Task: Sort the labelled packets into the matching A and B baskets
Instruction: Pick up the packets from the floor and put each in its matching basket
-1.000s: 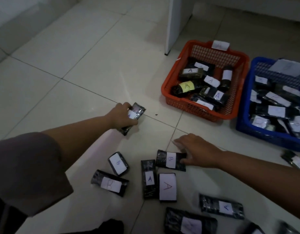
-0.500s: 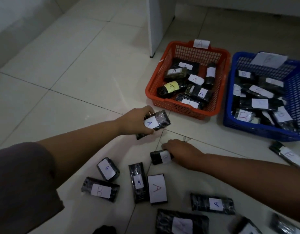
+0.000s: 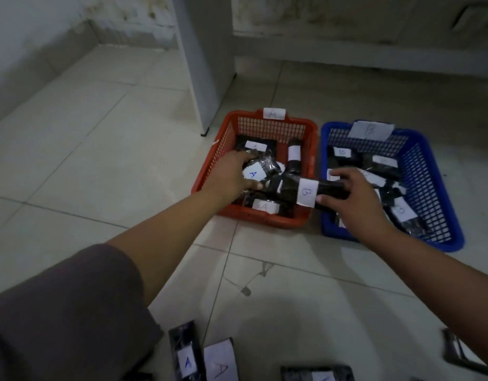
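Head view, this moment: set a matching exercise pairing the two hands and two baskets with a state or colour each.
Things:
1. left hand
2. right hand
3. basket tagged A
4. basket tagged B

States:
a. blue
b. holds a packet labelled B
c. orange
d. holds a packet labelled A

Pairs: 1-d, 2-b, 3-c, 4-a

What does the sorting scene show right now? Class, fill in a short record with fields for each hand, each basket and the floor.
left hand: holds packet A over red basket
right hand: grips packet B at blue basket
red basket: tagged A, holds A packets
blue basket: tagged B, holds B packets
floor: unsorted packets near bottom edge
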The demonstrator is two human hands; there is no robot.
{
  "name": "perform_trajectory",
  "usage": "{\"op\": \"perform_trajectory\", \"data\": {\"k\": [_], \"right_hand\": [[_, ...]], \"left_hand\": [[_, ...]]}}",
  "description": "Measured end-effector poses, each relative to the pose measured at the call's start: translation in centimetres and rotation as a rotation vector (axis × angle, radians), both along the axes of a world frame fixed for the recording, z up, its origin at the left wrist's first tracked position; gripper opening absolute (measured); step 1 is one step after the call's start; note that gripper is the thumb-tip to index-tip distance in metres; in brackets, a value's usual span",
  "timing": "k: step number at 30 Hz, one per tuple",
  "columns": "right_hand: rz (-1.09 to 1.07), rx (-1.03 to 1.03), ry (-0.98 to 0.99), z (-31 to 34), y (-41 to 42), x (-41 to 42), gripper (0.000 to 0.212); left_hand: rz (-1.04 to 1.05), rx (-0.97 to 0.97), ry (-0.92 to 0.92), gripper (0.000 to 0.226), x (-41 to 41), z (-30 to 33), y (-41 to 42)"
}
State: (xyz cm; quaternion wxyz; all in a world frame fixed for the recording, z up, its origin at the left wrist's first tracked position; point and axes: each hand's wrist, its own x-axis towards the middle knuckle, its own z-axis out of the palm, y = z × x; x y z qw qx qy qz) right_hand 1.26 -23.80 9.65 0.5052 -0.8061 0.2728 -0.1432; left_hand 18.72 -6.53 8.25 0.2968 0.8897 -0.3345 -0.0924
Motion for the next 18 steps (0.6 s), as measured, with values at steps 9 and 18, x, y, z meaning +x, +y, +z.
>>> {"op": "perform_trajectory", "data": {"k": [9,18], "right_hand": [[-0.212,0.286,-0.07,-0.8,-3.6,1.2,0.029],[-0.42,0.405,-0.126,-2.3,-8.4,0.5,0.03]], "left_hand": [[0.103,0.142,-0.109,0.067,0.2,-4.0,-3.3],[0.105,0.371,-0.03,0.059,1.6,-6.2,-3.5]]}}
